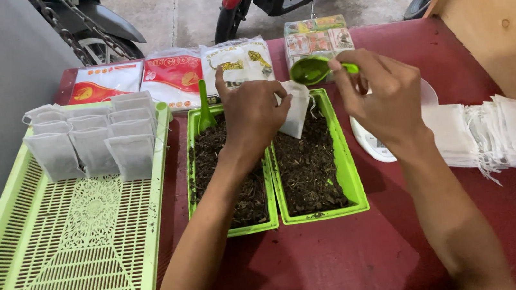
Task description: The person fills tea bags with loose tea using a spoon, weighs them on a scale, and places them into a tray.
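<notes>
My left hand [253, 112] holds a small white filter bag [296, 112] over the right green tray [354, 179] of dark loose tea. My right hand [383, 95] grips a green plastic scoop [314, 69], its bowl just above the bag's mouth. A second green tray [192, 172] of the same dark material lies to the left, with another green scoop [205, 109] standing in it.
A large pale green slotted tray [76, 250] at the left carries several filled white bags [92, 141]. Printed packets [172, 74] and a stack of small boxes [318, 37] line the far edge. A white scale [371, 142] and a pile of empty bags [496, 134] lie right.
</notes>
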